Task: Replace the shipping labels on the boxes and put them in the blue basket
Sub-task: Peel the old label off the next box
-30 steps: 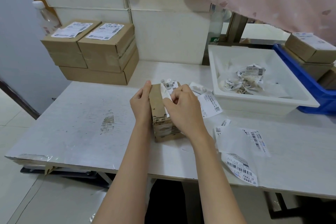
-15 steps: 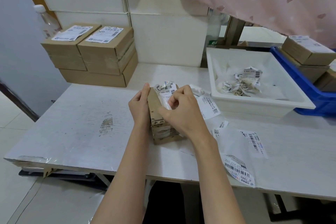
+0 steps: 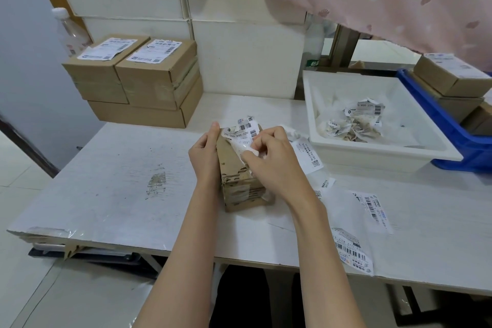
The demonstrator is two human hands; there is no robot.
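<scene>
At mid tabletop [image 3: 111,189], a cardboard box [image 3: 239,181] stands on its side. Left hand [image 3: 203,153] grips its left face, fingers curled over the top. Right hand [image 3: 274,160] pinches the half-peeled label [image 3: 241,132], grip clamped on the crumpled paper. Back left: 3 stacked boxes [image 3: 149,82] w/ labels. Right: white tray [image 3: 372,152] of label scraps, touching the blue basket [image 3: 447,130] holding boxes. Loose labels [image 3: 372,208] lie right of the box, near the front edge. Open room on the left half of the tabletop.
</scene>
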